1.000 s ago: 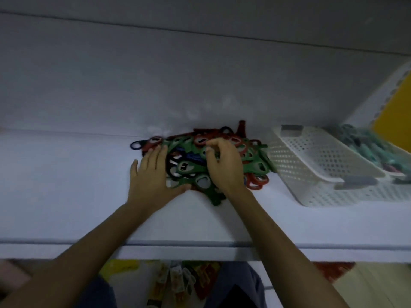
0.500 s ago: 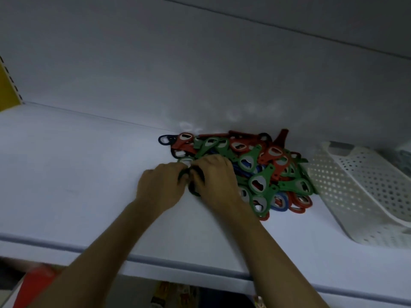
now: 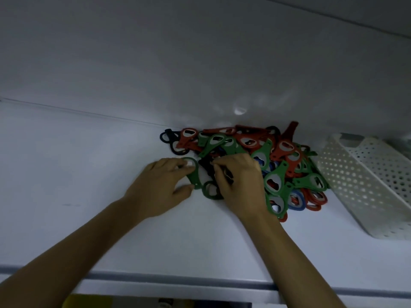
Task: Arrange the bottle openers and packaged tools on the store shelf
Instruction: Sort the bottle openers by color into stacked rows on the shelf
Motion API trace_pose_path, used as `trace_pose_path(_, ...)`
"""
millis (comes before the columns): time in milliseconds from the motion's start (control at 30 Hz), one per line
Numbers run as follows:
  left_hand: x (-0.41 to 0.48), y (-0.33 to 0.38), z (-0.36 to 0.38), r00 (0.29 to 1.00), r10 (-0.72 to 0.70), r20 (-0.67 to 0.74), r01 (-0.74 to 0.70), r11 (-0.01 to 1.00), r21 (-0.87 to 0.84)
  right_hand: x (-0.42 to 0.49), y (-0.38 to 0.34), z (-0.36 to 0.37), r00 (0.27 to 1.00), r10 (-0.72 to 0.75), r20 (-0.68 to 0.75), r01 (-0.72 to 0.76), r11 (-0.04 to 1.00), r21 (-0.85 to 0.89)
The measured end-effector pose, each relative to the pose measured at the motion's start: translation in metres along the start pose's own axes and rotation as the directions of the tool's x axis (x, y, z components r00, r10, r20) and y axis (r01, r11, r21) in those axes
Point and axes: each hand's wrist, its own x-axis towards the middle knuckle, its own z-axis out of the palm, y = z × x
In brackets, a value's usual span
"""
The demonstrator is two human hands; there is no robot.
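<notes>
Drawn left since half a second earlier, the left hand (image 3: 160, 187) pinched a green opener (image 3: 193, 174) at the edge of the pile (image 3: 278, 156) on the shelf (image 3: 89, 174), suggesting sorting had begun, while the right hand (image 3: 240, 181) curled into the pile, its hold unclear.

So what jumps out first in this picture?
The tangled pile of red, green and blue bottle openers at the back of the white shelf. The left hand pinches a green opener at its left edge, with the right hand beside it. A white holey basket sits to the right.
</notes>
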Motion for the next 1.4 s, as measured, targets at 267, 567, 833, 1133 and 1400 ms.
trace_pose_path(267, -0.002, 0.001, -0.006, 0.998, -0.029, 0.053, 0.033, 0.995, -0.092, -0.001, 0.001, 0.002, 0.972, 0.208, 0.111, -0.172, 0.948, -0.269)
trace_pose_path(567, -0.003, -0.003, 0.001, 0.990, -0.008, -0.140, -0.003, 0.997, -0.080, 0.001, -0.001, 0.012, 0.994, 0.095, 0.062, -0.060, 0.907, -0.417)
trace_pose_path(833, -0.006, 0.005, -0.017, 0.956, -0.181, -0.229, 0.027, 0.836, -0.547, -0.001, -0.001, 0.014, 0.995, 0.015, 0.098, 0.023, 0.929, -0.369)
trace_pose_path(1133, -0.002, 0.002, -0.038, 0.775, -0.629, -0.057, 0.155, 0.278, -0.948, 0.005, -0.002, 0.016, 0.986, 0.043, 0.161, 0.026, 0.915, -0.403)
trace_pose_path(1400, 0.013, -0.032, -0.075, 0.718, -0.573, 0.395, 0.341, -0.205, -0.917, 0.050, -0.071, 0.037, 0.810, 0.128, 0.573, 0.237, 0.821, -0.519)
